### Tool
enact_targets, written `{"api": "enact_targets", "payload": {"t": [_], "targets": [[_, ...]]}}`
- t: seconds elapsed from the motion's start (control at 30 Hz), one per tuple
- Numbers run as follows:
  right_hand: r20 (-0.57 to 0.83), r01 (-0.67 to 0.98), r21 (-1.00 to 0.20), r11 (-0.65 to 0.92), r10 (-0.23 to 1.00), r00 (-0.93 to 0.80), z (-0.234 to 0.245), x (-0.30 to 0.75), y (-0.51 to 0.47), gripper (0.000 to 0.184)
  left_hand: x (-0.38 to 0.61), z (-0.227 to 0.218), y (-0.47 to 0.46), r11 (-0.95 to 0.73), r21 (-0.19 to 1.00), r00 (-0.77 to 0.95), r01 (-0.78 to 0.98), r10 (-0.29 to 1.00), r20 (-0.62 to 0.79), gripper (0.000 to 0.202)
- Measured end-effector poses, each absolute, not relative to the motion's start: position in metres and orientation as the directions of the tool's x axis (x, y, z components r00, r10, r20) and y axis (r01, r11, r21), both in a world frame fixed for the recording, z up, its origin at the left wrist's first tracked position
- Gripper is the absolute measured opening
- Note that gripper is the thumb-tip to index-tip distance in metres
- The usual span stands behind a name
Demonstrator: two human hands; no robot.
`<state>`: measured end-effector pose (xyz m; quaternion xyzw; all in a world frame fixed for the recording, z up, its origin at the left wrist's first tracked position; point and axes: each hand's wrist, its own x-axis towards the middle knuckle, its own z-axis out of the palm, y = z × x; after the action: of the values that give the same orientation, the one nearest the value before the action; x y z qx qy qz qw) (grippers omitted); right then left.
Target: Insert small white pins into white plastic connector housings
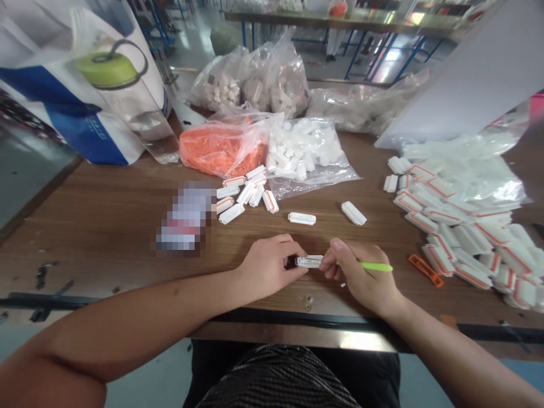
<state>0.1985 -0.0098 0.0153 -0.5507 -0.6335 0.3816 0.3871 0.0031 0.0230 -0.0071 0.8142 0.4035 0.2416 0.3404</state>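
**Both hands on one white part at the near edge**

Nearest to us, the left hand [270,266] and right hand [361,275] meet over the near edge of the table [106,226]. Between them lies a small white part [309,262], held level just above the wood. The left thumb and fingers are clamped on its left end. The right fingertips [329,265] touch its right end, so only the middle of the part shows between the two hands. The right hand is also closed around a green tool [376,266], whose shaft sticks out to the right past the knuckles. We cannot tell whether the tool's tip touches the part.

Just right of the right hand lies an orange cutter [425,270]. Beyond it, a pile [467,238] of white pieces with orange strips fills the right side.

Further out, two loose pieces [301,218] lie apart from each other on bare wood. A small cluster [244,192] sits to their left.

Behind these are an orange bag [221,148] and a clear bag [304,150] of white bits, touching. At far left stands a bottle [123,96] with a green lid.
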Motion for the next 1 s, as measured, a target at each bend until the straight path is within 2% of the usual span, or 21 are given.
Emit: {"api": "enact_targets", "payload": {"t": [0.5,0.63,1.0], "targets": [[0.041,0.491,-0.866,0.092,0.993,-0.114,0.018,0.193,-0.005,0.049,0.004,-0.008,0.024,-0.438,0.739,0.557,0.512,0.824,0.102,0.012],[-0.021,0.469,-0.883,0.026,0.995,-0.094,0.021,0.190,-0.002,0.051,0.003,-0.007,0.024,-0.444,0.736,0.561,0.512,0.821,0.105,0.013],[0.077,0.463,-0.882,0.086,0.996,-0.039,0.015,0.190,-0.008,0.053,0.003,-0.008,0.023,-0.432,0.760,0.562,0.486,0.820,0.107,0.012]]}}
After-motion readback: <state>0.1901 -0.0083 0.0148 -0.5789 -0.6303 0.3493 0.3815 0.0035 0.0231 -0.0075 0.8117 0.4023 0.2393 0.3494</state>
